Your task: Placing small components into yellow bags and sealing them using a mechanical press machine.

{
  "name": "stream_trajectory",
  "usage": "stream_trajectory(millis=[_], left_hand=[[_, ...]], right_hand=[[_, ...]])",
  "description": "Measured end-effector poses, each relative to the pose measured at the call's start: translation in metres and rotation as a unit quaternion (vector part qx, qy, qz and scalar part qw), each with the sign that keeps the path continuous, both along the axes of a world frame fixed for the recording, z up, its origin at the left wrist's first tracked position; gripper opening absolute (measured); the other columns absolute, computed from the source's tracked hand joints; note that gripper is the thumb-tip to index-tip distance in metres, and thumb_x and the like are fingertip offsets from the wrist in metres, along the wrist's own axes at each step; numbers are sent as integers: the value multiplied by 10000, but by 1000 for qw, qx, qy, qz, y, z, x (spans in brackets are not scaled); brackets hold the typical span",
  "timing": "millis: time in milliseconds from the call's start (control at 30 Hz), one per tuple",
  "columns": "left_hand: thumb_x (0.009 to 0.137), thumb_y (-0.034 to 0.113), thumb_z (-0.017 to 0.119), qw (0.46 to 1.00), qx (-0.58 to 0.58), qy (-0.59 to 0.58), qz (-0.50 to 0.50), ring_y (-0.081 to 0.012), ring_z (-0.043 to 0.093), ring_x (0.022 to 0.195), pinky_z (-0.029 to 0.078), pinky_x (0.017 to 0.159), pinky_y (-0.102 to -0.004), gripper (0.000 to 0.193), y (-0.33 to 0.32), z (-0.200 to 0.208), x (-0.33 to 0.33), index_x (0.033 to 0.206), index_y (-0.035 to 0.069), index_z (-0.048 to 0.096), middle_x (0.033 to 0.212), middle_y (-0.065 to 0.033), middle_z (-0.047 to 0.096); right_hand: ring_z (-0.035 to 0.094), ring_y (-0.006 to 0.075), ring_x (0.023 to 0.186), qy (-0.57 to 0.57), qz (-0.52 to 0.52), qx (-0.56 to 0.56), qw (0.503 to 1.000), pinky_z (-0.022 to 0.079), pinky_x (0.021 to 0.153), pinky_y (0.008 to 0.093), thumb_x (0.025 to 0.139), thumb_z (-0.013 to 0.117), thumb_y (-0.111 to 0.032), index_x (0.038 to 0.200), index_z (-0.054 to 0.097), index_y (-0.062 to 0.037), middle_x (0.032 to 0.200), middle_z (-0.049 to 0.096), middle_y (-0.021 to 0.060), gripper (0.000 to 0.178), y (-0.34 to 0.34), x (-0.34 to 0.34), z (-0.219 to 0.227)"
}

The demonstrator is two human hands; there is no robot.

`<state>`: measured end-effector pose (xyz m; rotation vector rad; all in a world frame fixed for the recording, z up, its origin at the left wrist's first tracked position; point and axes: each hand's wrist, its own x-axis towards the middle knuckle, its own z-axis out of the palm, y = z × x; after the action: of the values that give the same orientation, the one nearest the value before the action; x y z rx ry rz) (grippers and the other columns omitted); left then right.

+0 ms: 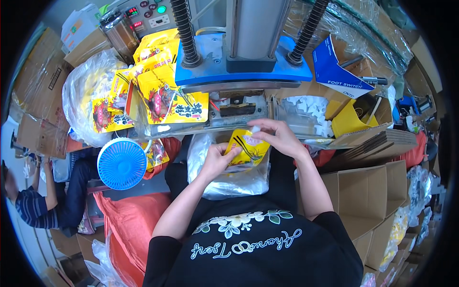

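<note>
A yellow printed pouch (249, 151) is held up in front of me, above a clear plastic bag (236, 187) on my lap. My left hand (216, 160) pinches the pouch's left edge between thumb and fingers. At the pouch's upper right corner, my right hand (282, 137) has its fingers closed on a small white plastic piece (256, 129); whether that piece sits in the pouch cannot be made out. Just beyond my hands stands a press with a blue plate (244, 72) and a dark metal block (237, 108) beneath it.
Yellow pouches (165, 95) are piled left of the press, beside a filled clear bag (79, 91). White plastic pieces (313, 111) lie to its right. A blue fan (122, 163), red sack (131, 225) and cardboard box (361, 191) flank me. Another person (38, 205) sits far left.
</note>
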<state>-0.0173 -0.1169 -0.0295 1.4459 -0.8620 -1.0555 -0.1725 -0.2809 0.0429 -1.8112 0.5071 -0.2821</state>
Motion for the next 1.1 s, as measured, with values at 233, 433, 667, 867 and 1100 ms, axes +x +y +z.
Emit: stream_trajectory(millis=[233,433,667,867,1100], left_hand=[[904,226,656,978,11,151,141,-107,612,708,469,623,-262,275,-40,21,10,924,-47,673,824,-56,675],[920,152,612,957,-43,252,135,-166,658,840,526,740,-291,251,-38,17,29,1073,-47,604,985,-81,660],[890,184,669,935,-95,-287,185,-186,589,967,459,858,-303,433,-20,50,69,1223,-65,546,1125,-154,617],[731,157,649,732,-55,-658,165,-306,385,1354,146,1148,-491,636,29,1,83,1343,69,501,1415,-97,482],[928,93,605,906,-173,-282,265,-169,619,775,473,674,-308,169,43,20,93,950,-72,632,952,-139,672]], right_hand=[[651,213,984,69,-250,-270,927,495,847,310,873,667,-190,1171,620,-10,1097,672,136,352,-23,-36,19],[586,368,1038,48,-319,-382,866,498,845,447,827,618,-219,1070,631,-65,1099,621,158,288,-68,-48,-37],[574,329,963,104,-324,-453,824,512,772,410,793,635,-133,961,651,-81,995,555,94,177,-70,-48,-51],[594,316,952,120,-346,-482,796,538,717,420,761,576,-29,907,624,-18,1076,515,166,154,-72,-54,-48],[608,376,917,141,-277,-437,844,508,745,459,783,550,-32,951,581,-14,1024,511,183,172,-63,-61,-43]])
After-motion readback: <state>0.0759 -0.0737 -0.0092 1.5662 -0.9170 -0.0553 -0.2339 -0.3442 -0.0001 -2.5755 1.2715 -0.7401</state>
